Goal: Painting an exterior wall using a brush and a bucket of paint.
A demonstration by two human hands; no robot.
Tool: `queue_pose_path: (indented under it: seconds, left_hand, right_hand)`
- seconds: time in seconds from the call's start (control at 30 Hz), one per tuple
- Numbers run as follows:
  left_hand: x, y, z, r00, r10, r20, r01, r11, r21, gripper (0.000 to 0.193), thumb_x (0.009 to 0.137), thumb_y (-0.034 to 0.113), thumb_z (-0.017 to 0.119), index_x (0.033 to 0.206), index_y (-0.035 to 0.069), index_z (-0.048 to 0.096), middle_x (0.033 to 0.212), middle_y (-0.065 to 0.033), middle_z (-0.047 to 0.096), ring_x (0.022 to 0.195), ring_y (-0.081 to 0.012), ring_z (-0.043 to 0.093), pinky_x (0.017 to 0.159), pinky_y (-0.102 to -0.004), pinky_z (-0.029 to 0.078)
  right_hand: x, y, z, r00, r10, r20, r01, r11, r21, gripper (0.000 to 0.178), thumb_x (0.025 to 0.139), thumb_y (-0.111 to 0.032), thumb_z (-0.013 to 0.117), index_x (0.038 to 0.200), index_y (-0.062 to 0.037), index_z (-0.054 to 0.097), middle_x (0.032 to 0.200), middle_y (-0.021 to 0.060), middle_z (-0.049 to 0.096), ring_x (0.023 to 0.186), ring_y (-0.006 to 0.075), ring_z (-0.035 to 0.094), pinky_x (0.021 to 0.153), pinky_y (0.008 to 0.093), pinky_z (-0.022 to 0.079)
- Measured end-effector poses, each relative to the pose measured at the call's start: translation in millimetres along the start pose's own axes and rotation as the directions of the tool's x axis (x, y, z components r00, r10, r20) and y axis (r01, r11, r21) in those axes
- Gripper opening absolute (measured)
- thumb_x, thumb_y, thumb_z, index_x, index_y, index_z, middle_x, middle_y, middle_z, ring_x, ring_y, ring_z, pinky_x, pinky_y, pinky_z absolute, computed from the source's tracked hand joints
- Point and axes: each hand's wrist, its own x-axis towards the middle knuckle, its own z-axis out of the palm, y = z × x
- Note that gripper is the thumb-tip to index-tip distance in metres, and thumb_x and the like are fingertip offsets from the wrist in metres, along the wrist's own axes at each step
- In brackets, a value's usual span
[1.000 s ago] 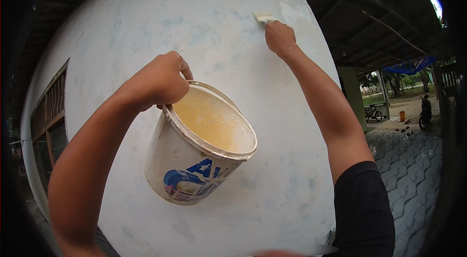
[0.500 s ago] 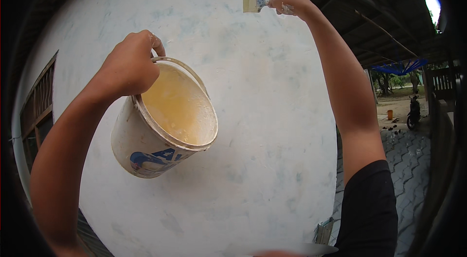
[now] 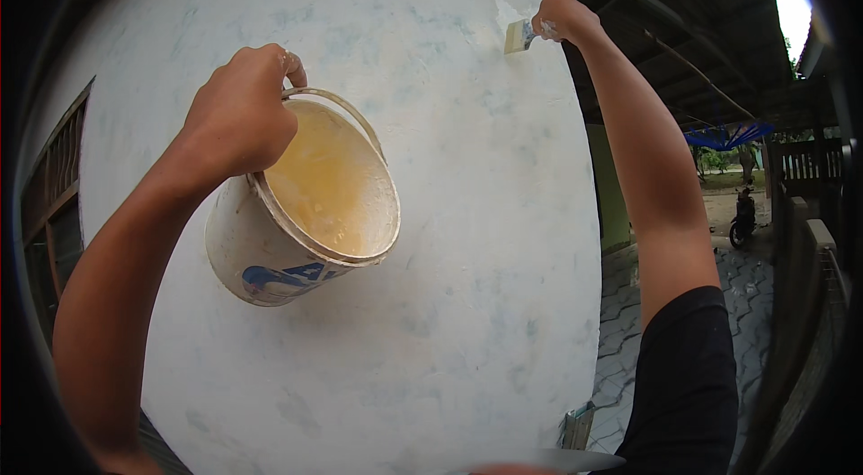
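Observation:
My left hand (image 3: 241, 115) is closed on the rim and handle of a white plastic bucket (image 3: 283, 241) with a blue print. The bucket tilts toward me and holds pale yellow liquid paint (image 3: 324, 178). My right hand (image 3: 568, 18), smeared with white, grips a flat paintbrush (image 3: 519, 36) by its handle, up near the far right edge of the white wall (image 3: 476, 232). The bristles are pale and lie at the wall, just below a fresh wet white patch (image 3: 514, 11). Faint bluish blotches mottle the wall's surface.
A barred wooden window (image 3: 58, 178) is at the left. Beyond the wall's right edge are a dark roof (image 3: 665, 26), grey paving (image 3: 746, 295), a parked motorbike (image 3: 743, 219), a blue hanging net (image 3: 726, 135) and a fence (image 3: 809, 165).
My right hand has moved the paintbrush right and slightly down, toward the wall's edge. A wet white patch now shows above the bristles. The bucket has risen slightly in the view.

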Motion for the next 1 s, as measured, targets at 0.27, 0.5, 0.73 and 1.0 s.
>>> queue_pose_path:
  seconds: [0.27,0.5,0.73,1.0]
  left_hand:
    - [-17,2,3,0.998,0.034,-0.046,-0.036,0.998,-0.045,0.044,0.077,-0.014,0.057,0.117,-0.004,0.071,0.108,-0.0265,0.074,0.099,-0.0393,0.074,0.094,-0.0433,0.058]
    - [-39,-35,8,0.991,0.097,-0.095,-0.120,0.954,-0.276,0.047,0.074,-0.014,0.050,0.116,-0.006,0.071,0.107,-0.0269,0.074,0.099,-0.0364,0.074,0.093,-0.0424,0.058]
    - [-62,-71,17,0.916,0.231,-0.328,-0.347,0.867,-0.357,0.048,0.071,-0.011,0.050,0.112,-0.003,0.072,0.101,-0.0243,0.076,0.093,-0.0392,0.075,0.090,-0.0434,0.059]
    - [-97,-122,35,0.916,0.236,-0.323,-0.374,0.794,-0.479,0.046,0.081,-0.008,0.050,0.123,-0.001,0.069,0.116,-0.0146,0.074,0.115,-0.0260,0.070,0.101,-0.0397,0.056]
  right_hand:
    - [-32,-3,53,0.931,-0.296,-0.215,0.252,0.945,-0.209,0.020,0.088,-0.001,0.061,0.104,0.0003,0.072,0.108,0.0230,0.074,0.100,0.0414,0.073,0.082,0.0492,0.060]
    - [-150,-33,96,0.846,-0.531,-0.044,0.502,0.823,-0.266,0.015,0.089,0.002,0.060,0.091,0.0050,0.075,0.083,0.0227,0.073,0.075,0.0392,0.073,0.066,0.0472,0.058]
    - [-287,-47,30,0.845,-0.529,0.078,0.534,0.840,-0.097,0.013,0.090,-0.004,0.064,0.096,-0.0005,0.075,0.078,0.0177,0.071,0.070,0.0364,0.070,0.061,0.0459,0.053]
    - [-401,-74,-54,0.880,-0.350,-0.320,0.419,0.890,0.180,0.022,0.090,-0.011,0.079,0.111,-0.0054,0.077,0.095,0.0133,0.075,0.092,0.0288,0.067,0.086,0.0405,0.052]
